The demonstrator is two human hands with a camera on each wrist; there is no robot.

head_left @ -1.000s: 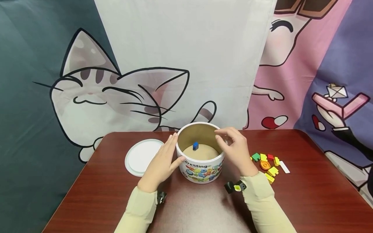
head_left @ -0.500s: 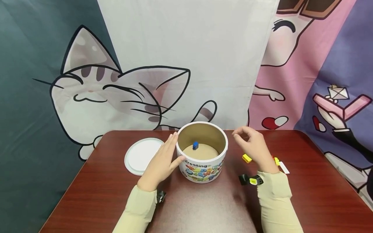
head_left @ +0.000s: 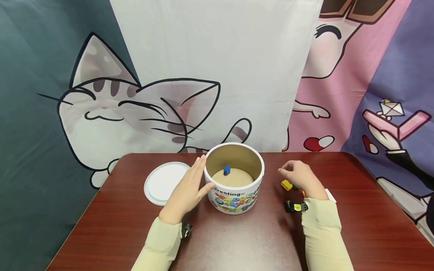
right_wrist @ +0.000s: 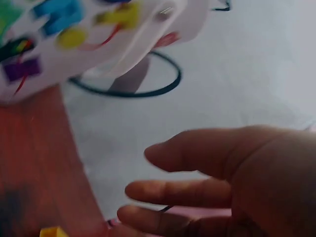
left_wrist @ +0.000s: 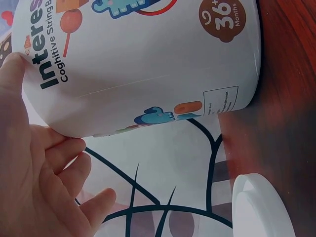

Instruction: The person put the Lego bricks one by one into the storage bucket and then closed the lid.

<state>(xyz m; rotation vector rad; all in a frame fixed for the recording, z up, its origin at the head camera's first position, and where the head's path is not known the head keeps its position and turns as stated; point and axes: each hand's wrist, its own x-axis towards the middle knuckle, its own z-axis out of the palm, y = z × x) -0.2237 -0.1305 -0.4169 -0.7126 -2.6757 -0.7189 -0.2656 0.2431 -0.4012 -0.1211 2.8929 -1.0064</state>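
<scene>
A white printed bucket (head_left: 234, 199) stands upright on the table, its top uncovered. Inside, a small blue block (head_left: 226, 171) sits on the pale bottom. My left hand (head_left: 186, 190) rests against the bucket's left side near the rim, thumb toward the front; the left wrist view shows its fingertips (left_wrist: 74, 144) touching the wall. My right hand (head_left: 300, 177) is over the pieces right of the bucket, with thumb and fingers apart and nothing between them. A yellow block (head_left: 286, 184) lies just below its fingertips. Other pieces are mostly hidden under the hand.
The white round lid (head_left: 162, 184) lies flat on the brown table (head_left: 244, 241), left of the bucket and partly behind my left hand. A white strip (head_left: 330, 195) shows beside my right wrist. A printed cloth backdrop (head_left: 257, 75) hangs behind the table.
My right hand has moved right, away from the bucket's rim, and then lower over the pieces. The left hand and the bucket stay in place.
</scene>
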